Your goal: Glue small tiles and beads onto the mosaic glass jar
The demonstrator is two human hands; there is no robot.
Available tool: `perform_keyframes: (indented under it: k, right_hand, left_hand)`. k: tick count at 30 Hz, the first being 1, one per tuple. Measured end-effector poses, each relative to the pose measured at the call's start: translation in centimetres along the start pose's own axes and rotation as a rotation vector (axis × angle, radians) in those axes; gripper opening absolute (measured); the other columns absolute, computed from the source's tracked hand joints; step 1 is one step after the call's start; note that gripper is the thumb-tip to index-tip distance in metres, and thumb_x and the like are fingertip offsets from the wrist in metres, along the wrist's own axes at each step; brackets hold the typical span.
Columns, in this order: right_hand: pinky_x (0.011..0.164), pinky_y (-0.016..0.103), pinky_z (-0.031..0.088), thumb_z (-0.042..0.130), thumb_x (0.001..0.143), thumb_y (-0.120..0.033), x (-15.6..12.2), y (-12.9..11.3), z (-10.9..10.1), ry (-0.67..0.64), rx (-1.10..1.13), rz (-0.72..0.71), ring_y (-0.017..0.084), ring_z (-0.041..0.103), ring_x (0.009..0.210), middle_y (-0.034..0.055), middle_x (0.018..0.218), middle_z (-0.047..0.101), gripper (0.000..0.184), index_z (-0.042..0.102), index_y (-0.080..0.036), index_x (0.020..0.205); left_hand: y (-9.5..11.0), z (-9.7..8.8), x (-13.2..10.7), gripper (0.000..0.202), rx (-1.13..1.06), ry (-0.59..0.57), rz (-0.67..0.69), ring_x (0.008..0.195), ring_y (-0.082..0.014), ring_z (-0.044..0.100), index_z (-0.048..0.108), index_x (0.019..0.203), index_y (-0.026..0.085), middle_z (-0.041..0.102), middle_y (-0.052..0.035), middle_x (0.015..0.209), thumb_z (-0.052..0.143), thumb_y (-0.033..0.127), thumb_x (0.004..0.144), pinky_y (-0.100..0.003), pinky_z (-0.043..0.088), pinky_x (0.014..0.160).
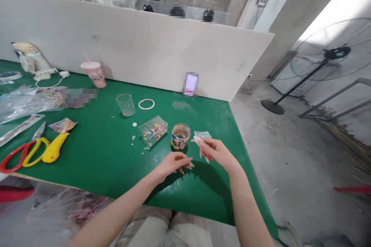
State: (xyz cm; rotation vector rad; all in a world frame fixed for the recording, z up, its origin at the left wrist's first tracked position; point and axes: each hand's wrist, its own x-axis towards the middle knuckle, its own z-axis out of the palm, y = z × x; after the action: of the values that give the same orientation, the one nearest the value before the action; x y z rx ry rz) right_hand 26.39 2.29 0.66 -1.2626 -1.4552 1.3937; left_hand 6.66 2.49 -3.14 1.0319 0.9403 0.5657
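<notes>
Left hand (176, 161) hangs low over the green tabletop (116, 177), its fingers loosely bunched and thumb close to the tips, though whether a tiny piece sits between them I cannot tell; right hand (213, 149), just right of the glass jar (180, 142), has thumb and forefinger closed on a small whitish item (197, 139), too small to name, the other fingers curled below. From the left lie red-and-yellow-handled scissors (26, 150) and a yellow-handled tool (55, 149); then come a pink tumbler (96, 76) with a straw, a clear cup (125, 105) and a white ring (146, 109); next, a clear box (164, 122) holds loose coloured pieces, with a few scattered beside it; the jar stands upright between box and right hand, its visible outer side already largely covered in coloured tiles; its far side is hidden, so I cannot judge whether any covering is left; crumpled clear plastic (203, 134) lies by the right fingertips.
</notes>
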Motion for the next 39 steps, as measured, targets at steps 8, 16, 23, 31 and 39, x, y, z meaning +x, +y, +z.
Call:
perform_keyframes:
  k: [8,16,23,31,39]
  right_hand:
    - [0.04,0.018,0.045,0.065,0.087,-0.041,-0.2,-7.4,0.3,0.189,0.129,-0.274,0.006,0.049,0.041,-0.0078,0.063,0.061,0.038,0.049,-0.027,0.118]
    - [0.042,0.019,0.052,0.051,0.097,-0.03,-0.8,-8.7,0.3,0.078,0.334,-0.498,0.008,0.063,0.053,-0.0034,0.083,0.062,0.018,0.056,-0.034,0.114]
    - [0.058,0.035,0.059,0.082,0.06,-0.059,-1.1,-7.8,-0.5,-0.098,0.297,-0.597,0.02,0.063,0.071,0.0051,0.089,0.064,0.089,0.049,-0.03,0.137]
    - [0.028,0.021,0.028,0.06,0.084,-0.057,-0.5,-8.5,2.5,0.468,0.273,-0.68,0.007,0.037,0.032,-0.005,0.048,0.051,0.032,0.072,-0.029,0.087]
    - [0.029,0.022,0.035,0.064,0.082,-0.056,0.2,-9.4,3.6,0.596,0.332,-0.588,0.012,0.051,0.037,-0.0046,0.051,0.058,0.027,0.069,-0.03,0.089]
  left_hand:
    - [8.1,1.0,-1.5,0.043,-0.263,-0.186,0.082,0.05,-0.009,0.057,0.058,0.075,0.016,0.066,-0.0015,0.063,0.069,0.058,0.074,-0.018,0.036,0.041]
    - [12.4,1.3,0.5,0.023,-0.506,-0.235,0.195,0.044,-0.0061,0.045,0.06,0.078,0.017,0.05,0.0052,0.048,0.057,0.035,0.092,-0.017,0.035,0.044]
    - [13.7,2.1,1.2,0.029,-0.534,-0.264,0.246,0.04,-0.0066,0.034,0.057,0.073,0.016,0.039,0.0067,0.043,0.048,0.032,0.097,-0.019,0.034,0.043]
    - [14.0,3.0,0.2,0.034,-0.527,-0.29,0.27,0.039,-0.0059,0.032,0.052,0.072,0.017,0.039,0.0069,0.046,0.04,0.033,0.1,-0.016,0.035,0.04]
    - [12.3,4.5,-0.7,0.035,-0.44,-0.219,0.357,0.039,-0.0057,0.033,0.045,0.076,0.02,0.043,0.0067,0.05,0.044,0.049,0.095,-0.014,0.031,0.037]
